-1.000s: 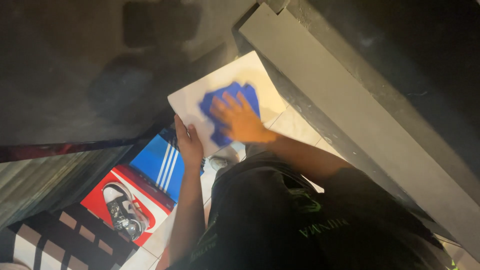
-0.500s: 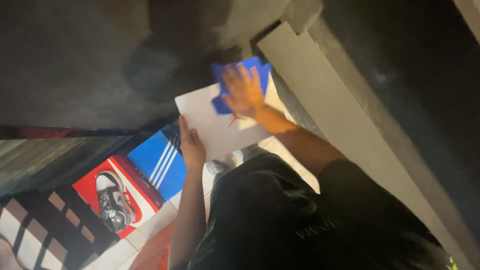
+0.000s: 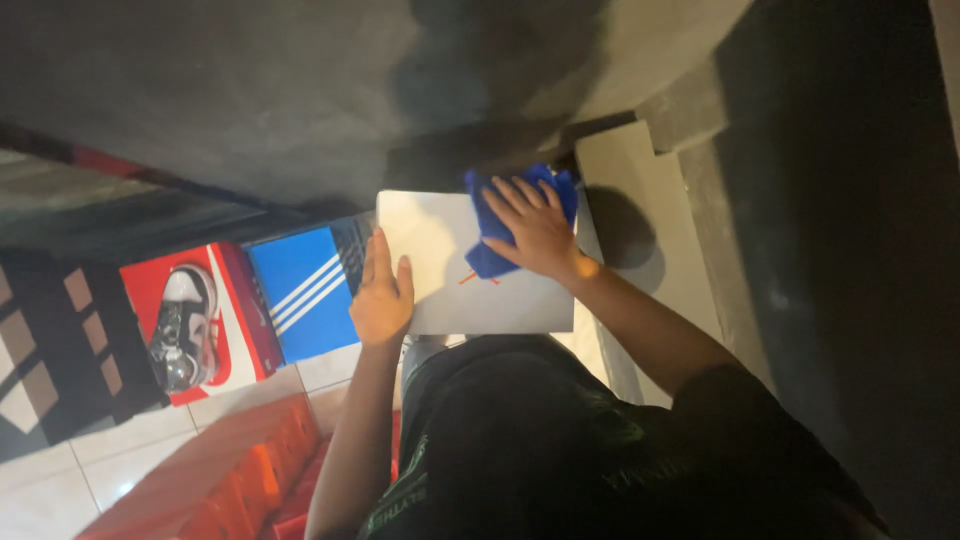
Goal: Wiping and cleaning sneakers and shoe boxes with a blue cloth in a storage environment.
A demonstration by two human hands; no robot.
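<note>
A white flat box (image 3: 440, 250) rests in front of me, lid up, with a small orange mark under the cloth. My right hand (image 3: 535, 228) lies flat with spread fingers on a blue cloth (image 3: 490, 250), pressing it onto the box's far right part. My left hand (image 3: 382, 292) grips the box's left edge, fingers up over the lid. My dark shirt fills the lower middle of the view.
Left of the white box stand a blue box (image 3: 300, 290) with white stripes and a red box (image 3: 195, 320) picturing a shoe. An orange box (image 3: 230, 480) sits low left on pale floor tiles (image 3: 60, 470). A grey wall (image 3: 250, 90) runs across the top; a pale ledge (image 3: 640, 210) is right.
My right hand and the blue cloth have slid across the box lid toward its far right corner. The view has shifted, and my left hand stays on the left edge.
</note>
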